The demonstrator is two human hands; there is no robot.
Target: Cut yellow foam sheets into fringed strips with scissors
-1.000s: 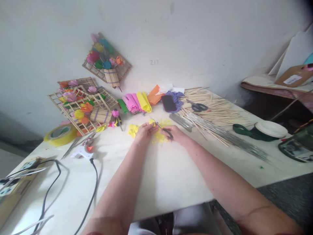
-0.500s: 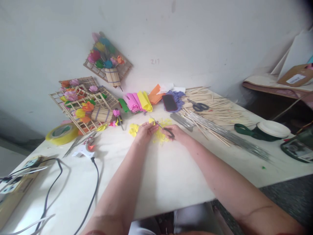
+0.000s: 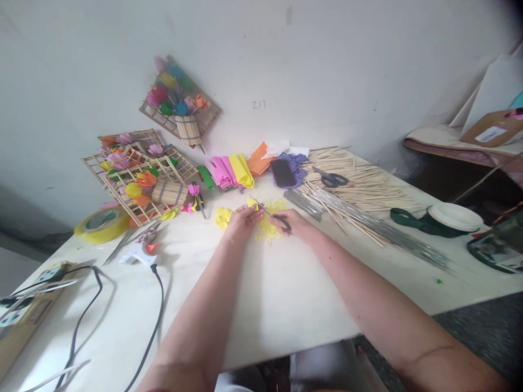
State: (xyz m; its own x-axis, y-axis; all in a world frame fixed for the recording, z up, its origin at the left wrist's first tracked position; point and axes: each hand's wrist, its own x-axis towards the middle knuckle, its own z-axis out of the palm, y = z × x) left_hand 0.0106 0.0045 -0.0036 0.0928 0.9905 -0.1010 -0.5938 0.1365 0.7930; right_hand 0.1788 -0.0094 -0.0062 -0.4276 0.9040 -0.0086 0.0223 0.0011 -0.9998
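Observation:
Between the fingers of my left hand (image 3: 244,219) is a small piece of yellow crepe paper (image 3: 253,204). My right hand (image 3: 293,221) grips a pair of scissors (image 3: 279,219) by the dark handles, the blades pointing up and left at the held paper. Yellow paper scraps (image 3: 269,231) lie scattered on the table under and between both hands. Just left of my left hand sits a little heap of cut yellow paper pieces (image 3: 223,218). How far the blades are apart is too small to tell.
Behind my hands lie crepe paper rolls (image 3: 223,171), a phone (image 3: 283,172), a second pair of scissors (image 3: 333,178), wooden sticks (image 3: 368,185) and metal wires (image 3: 379,231). Flower frames (image 3: 139,179), wide tape (image 3: 102,224), a corded glue gun (image 3: 141,253) and a power strip (image 3: 36,294) stand left.
The view has shifted very slightly. Both hands keep nearly the same place, with the scissors still at the yellow paper.

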